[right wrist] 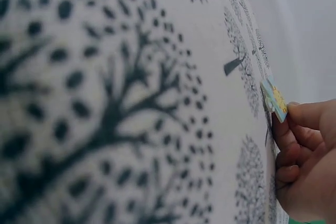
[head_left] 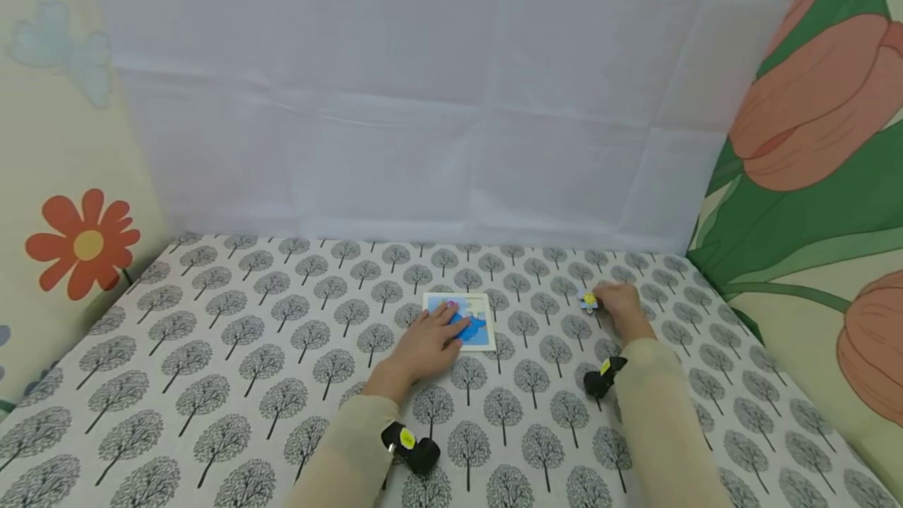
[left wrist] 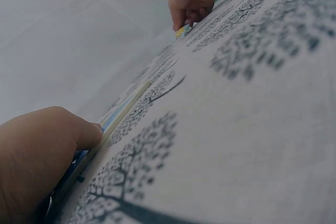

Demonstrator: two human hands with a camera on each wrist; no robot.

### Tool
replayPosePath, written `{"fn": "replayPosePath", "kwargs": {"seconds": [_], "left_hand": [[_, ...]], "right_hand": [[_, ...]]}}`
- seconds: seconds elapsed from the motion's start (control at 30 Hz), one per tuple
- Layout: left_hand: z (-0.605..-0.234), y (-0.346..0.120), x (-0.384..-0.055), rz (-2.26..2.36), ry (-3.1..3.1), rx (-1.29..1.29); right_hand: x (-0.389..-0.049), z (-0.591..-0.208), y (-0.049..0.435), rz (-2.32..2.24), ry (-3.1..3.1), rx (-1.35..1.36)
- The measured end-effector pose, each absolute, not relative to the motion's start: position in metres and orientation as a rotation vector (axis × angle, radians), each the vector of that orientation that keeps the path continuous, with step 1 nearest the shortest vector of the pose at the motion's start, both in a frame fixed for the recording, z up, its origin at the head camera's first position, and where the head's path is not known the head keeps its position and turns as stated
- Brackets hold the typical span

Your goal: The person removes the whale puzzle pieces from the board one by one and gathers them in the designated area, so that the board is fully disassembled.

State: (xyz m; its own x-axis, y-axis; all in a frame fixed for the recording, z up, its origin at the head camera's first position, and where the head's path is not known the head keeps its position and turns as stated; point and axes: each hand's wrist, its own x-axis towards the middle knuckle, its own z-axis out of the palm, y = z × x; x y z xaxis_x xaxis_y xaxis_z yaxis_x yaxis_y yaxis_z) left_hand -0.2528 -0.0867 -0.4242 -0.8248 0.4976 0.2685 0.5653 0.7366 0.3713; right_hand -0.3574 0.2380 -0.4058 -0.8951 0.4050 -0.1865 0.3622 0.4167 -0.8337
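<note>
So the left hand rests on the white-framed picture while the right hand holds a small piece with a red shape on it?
Not quite: the small piece in the right hand shows a yellow shape, as the right wrist view shows. The rest is right.

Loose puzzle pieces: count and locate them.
1: the yellow-and-blue piece, pinched by the right hand, right of the framed puzzle. Another could hide under the left hand.

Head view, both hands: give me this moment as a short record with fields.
Left hand: rests on a white-framed rectangular board with a blue picture
Right hand: pinches a small light-blue jigsaw piece with yellow print
Piece position: right of the board, apart
Surface: white cloth printed with dark trees
Backdrop: white sheet
</note>
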Motion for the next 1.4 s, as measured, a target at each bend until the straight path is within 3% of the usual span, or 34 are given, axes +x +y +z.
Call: {"fn": "replayPosePath", "kwargs": {"seconds": [1.0, 1.4], "left_hand": [[-0.414, -0.082, -0.25, -0.619, -2.858, -0.794], [-0.412, -0.083, -0.248, -0.647, -2.847, -0.786]], "right_hand": [[-0.342, -0.389, 0.238, 1.683, -2.573, -0.628], [-0.336, -0.376, 0.217, 1.65, -2.66, -0.429]]}}
